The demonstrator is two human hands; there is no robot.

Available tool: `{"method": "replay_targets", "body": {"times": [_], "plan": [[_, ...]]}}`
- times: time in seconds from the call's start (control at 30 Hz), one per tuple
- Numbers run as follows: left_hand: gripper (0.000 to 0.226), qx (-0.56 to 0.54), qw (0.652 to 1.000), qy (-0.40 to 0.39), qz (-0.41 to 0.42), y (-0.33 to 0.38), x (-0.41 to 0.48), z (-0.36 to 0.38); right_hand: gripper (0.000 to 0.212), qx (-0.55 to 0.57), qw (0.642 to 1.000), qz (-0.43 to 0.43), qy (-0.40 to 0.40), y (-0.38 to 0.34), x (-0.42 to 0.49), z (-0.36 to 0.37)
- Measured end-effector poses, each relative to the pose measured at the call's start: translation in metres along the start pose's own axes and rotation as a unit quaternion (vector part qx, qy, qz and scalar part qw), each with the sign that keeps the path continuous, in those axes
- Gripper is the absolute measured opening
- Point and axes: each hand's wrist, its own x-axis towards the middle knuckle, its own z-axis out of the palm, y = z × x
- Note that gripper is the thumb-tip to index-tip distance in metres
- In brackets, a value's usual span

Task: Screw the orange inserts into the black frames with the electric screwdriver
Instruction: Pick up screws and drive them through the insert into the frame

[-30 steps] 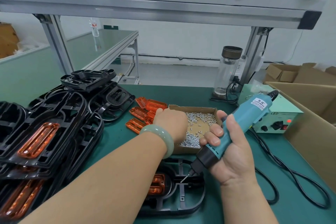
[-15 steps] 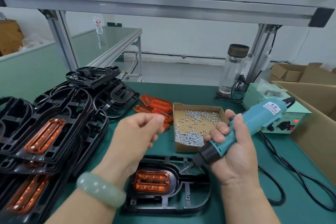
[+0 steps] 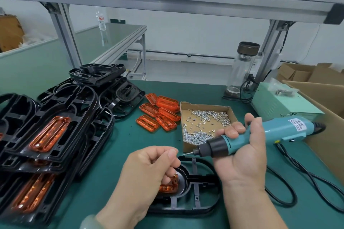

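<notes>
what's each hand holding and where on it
Right hand grips the electric screwdriver round its teal body. Left hand is pinched closed; contents cannot be told.

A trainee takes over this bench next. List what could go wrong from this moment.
The left hand pinches right beside the bit of the electric screwdriver; a slip could jab its fingers.
The black frame looks unheld and may shift under pressure.
The power cord loops beside the right hand and could snag.
</notes>
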Motion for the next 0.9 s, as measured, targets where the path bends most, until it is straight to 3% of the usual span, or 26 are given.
{"method": "replay_targets", "body": {"times": [0.63, 0.9], "plan": [[0.025, 0.012, 1.0, -0.022, -0.008, 0.0001, -0.0029, 0.0056, 0.005, -0.023, 1.0, -0.013, -0.008, 0.0039, -0.0051, 0.0015], [0.03, 0.044, 0.998, -0.038, -0.003, -0.0007, -0.0029, 0.003, 0.015, -0.025, 0.999, -0.02, -0.022, 0.0062, -0.0086, 0.0031]]}}
